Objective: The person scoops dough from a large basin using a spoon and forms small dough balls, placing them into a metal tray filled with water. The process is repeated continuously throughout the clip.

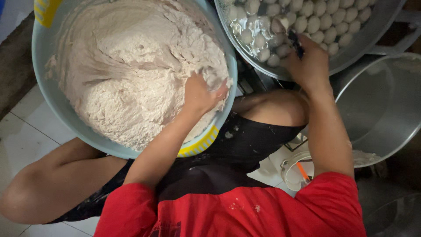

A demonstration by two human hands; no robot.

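The left hand (pixel 199 94) clenches sticky, pale paste (pixel 131 70) in the round blue tub (pixel 57 109); the right hand (pixel 309 66) grasps a dark spoon (pixel 296 44) over smooth balls (pixel 307 22) in the far metal pan (pixel 372 35).

Beside the matt pale-blue plastic tub (pixel 52 101) of rough, wet-looking paste (pixel 131 70) sit a shiny metal basin (pixel 368 39) of smooth glossy balls (pixel 307 22) and another dull metal pot (pixel 381 105).

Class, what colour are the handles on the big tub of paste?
Yellow: both handles on the pale blue tub are ribbed yellow, seen in the head view.
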